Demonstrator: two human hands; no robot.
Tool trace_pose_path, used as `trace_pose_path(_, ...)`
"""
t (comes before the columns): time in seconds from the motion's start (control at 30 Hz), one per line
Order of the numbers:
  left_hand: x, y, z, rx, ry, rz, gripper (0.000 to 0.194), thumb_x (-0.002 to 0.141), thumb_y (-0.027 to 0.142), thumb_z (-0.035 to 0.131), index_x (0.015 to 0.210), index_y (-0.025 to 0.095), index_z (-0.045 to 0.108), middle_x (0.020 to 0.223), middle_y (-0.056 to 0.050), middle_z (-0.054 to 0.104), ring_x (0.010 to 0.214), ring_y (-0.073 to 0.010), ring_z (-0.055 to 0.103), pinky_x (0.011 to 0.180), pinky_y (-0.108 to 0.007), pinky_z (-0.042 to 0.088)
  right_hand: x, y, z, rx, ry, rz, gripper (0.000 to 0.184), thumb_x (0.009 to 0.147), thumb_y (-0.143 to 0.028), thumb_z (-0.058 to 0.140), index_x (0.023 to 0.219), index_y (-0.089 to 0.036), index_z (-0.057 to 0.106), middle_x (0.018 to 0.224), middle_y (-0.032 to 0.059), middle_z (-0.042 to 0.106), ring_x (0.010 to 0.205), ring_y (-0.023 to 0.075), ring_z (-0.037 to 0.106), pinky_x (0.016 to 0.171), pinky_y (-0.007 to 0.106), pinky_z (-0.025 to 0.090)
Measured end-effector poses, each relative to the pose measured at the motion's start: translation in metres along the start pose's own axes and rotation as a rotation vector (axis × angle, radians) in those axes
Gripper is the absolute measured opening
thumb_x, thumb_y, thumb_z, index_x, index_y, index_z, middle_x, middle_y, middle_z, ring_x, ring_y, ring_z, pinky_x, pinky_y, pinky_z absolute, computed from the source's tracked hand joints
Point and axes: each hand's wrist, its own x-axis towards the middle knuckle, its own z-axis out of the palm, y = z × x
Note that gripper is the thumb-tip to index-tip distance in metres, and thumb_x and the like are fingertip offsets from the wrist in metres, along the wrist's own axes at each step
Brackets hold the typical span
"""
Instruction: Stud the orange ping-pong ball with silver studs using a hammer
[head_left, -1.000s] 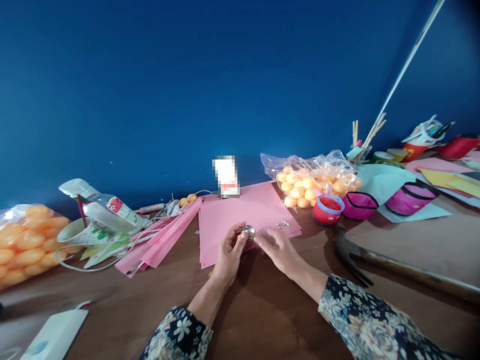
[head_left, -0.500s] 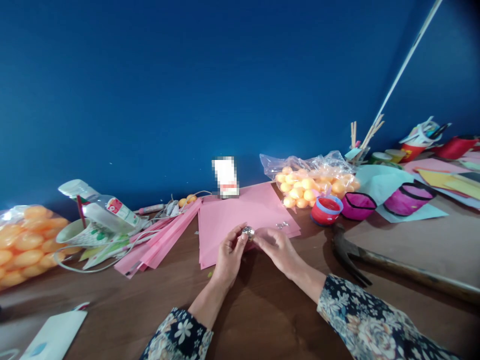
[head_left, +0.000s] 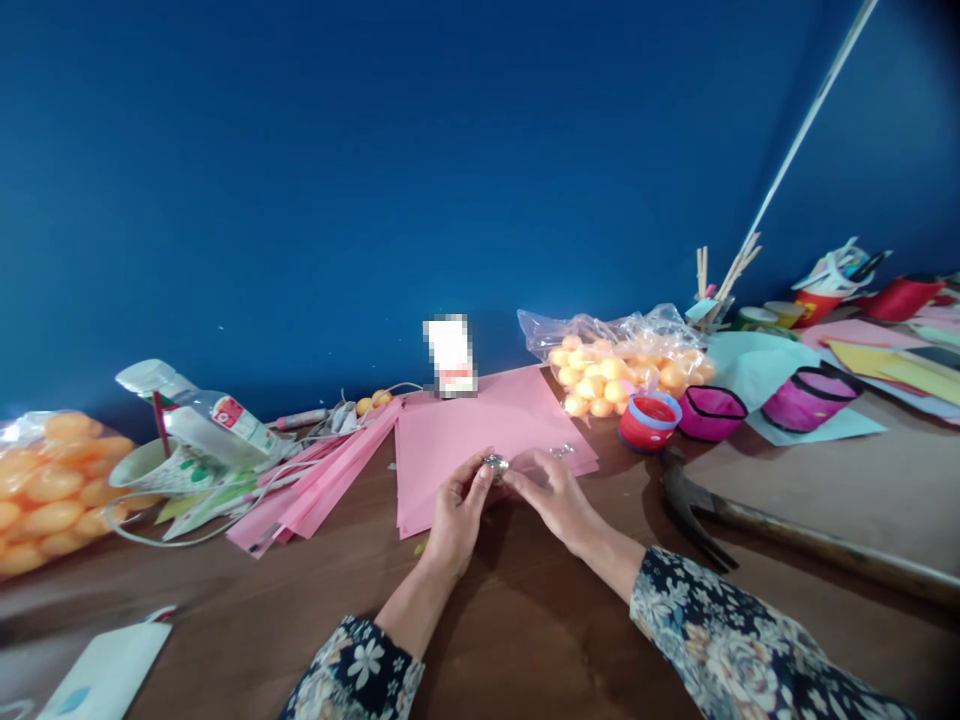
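Between my two hands is a small shiny silver round piece, too small for its exact kind to be told. My left hand pinches it between thumb and fingers from the left. From the right, the thumb and forefinger of my right hand close on its edge. Both hands are just over the near edge of a stack of pink paper sheets. Several tiny silver bits lie on the paper beyond my right hand.
On the right are a claw hammer, a red cup, two magenta fabric rings and a bag of orange balls. At the left stand another ball bag, a plastic bottle and pink paper strips.
My right fingertips have drawn slightly closer to the silver piece. My left hand has hardly moved. The view has shifted a little, with things on the right sliding leftward.
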Motion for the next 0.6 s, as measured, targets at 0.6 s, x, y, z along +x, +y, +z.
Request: trace_pose_path(0.6, -0.001, 0.001, 0.000, 0.067, -0.005, 0.015, 0.039, 0.075, 0.032, 0.061, 0.110, 0.018, 0.058, 0.107, -0.007, 0.064, 0.096, -0.0212, 0.059, 0.085, -0.036, 0.047, -0.014, -0.013, -0.002, -0.598, 0.024, -0.381, 0.026, 0.087, -0.019, 0.044, 0.107, -0.026, 0.059, 0.101, 0.0068, 0.059, 0.091, 0.0198, 0.057, 0.080, 0.033, 0.047)
